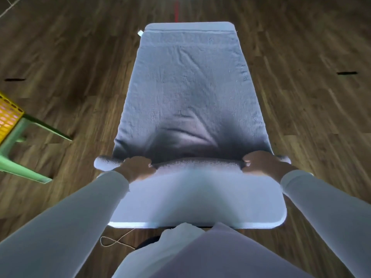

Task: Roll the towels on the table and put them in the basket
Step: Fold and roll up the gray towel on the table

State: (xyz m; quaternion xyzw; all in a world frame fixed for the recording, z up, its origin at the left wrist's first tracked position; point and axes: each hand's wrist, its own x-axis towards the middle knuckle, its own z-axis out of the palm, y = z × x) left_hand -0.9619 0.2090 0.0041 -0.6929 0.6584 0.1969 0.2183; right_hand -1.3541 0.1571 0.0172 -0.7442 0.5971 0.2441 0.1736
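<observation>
Found one grey towel (188, 87) laid lengthwise over a narrow white table (200, 207), covering most of it up to the far end. Found the near end already turned into a thin roll (196, 163), lying across the table and overhanging both long edges slightly. Noted the left hand (138, 167) near the roll's left end and the right hand (261, 163) near its right end, each with fingers curled over the top of the roll and gripping it; cannot tell thumb placement on the right with certainty. Recorded creases and a raised fold in the flat cloth just beyond the roll, at mid-width. Located the yellow basket (9, 117) at the left margin, set on what looks like a green stool (22, 149), well apart from the table. Judged the step in hand as rolling, at an early stage, with most of the length unrolled. To do it well: smooth the raised fold flat before taking it in; advance both hands evenly so as to avoid a cone-shaped roll; press down and draw back lightly at each turn for tightness; check the side edges for square stacking; move the grip inward if sagging at the centre. Expected soft, slack cloth, likely to loosen on release.
</observation>
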